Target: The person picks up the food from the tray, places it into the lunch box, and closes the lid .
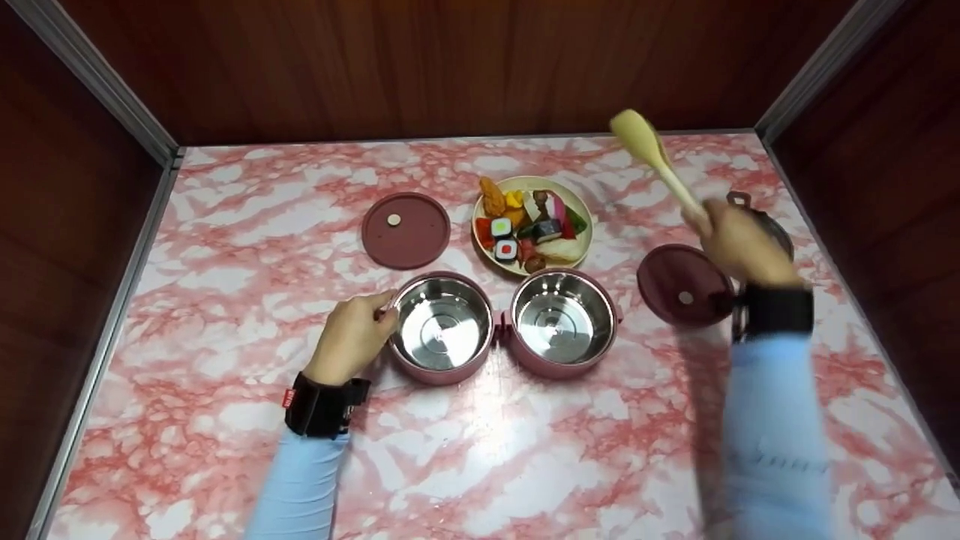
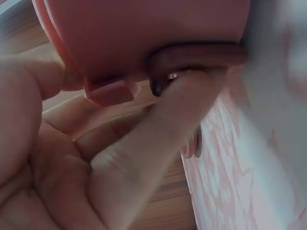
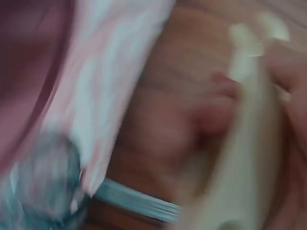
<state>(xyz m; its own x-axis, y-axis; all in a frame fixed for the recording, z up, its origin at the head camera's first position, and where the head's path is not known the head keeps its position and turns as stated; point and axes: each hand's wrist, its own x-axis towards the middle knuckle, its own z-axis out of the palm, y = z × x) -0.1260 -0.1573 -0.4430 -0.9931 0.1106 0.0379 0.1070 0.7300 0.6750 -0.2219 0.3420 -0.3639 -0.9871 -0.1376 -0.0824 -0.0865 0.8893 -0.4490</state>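
Note:
My left hand [image 1: 352, 336] grips the left side of a pink pot [image 1: 442, 375] with a steel inside, thumb near its rim. In the left wrist view a finger [image 2: 158, 129] lies against the pot's handle [image 2: 196, 56]. A second pink pot [image 1: 562, 367] stands close to its right; both show bare steel bottoms. My right hand [image 1: 746, 246] holds pale yellow tongs [image 1: 679, 187] with rounded ends, raised toward the back right. The right wrist view is blurred, but the tongs [image 3: 254, 124] lie across the fingers there.
Behind the pots sits a cream plate [image 1: 587, 214] of toy food, including sushi rolls [image 1: 506, 250]. One dark red lid [image 1: 409, 240] lies left of the plate, another [image 1: 671, 277] at right. A see-through, dark-rimmed vessel [image 1: 780, 234] is partly hidden behind my right hand. Wooden walls enclose the table.

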